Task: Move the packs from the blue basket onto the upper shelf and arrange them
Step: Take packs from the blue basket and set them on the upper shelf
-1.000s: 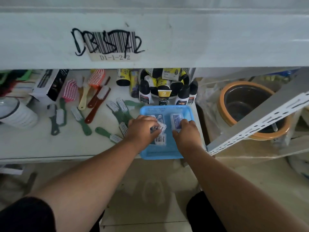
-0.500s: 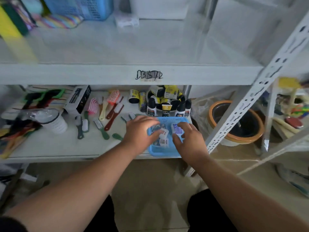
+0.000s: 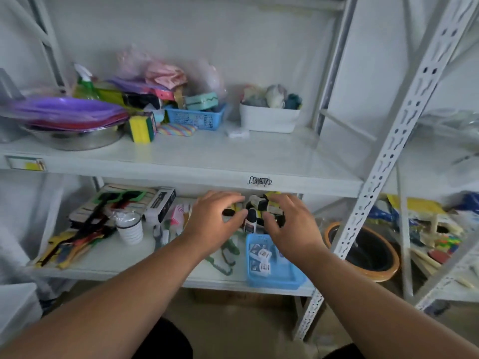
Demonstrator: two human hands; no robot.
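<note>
Head view: hands up out of the basket, packs left behind.

A second ago both your hands were down in the blue basket (image 3: 274, 270) on the packs; now your left hand (image 3: 215, 218) and right hand (image 3: 287, 224) hover in front of the bottles (image 3: 255, 211), at twelve o'clock from the basket. Your fingers are curled, but motion blur hides whether either hand holds a pack, so I cannot tell. Several packs (image 3: 260, 257) still lie in the basket on the lower shelf. The upper shelf (image 3: 259, 156) has bare space at twelve o'clock from your hands, with one small white item (image 3: 237, 132) beside the white tub (image 3: 269, 120). You look to be starting the lift; most of the job remains.
</note>
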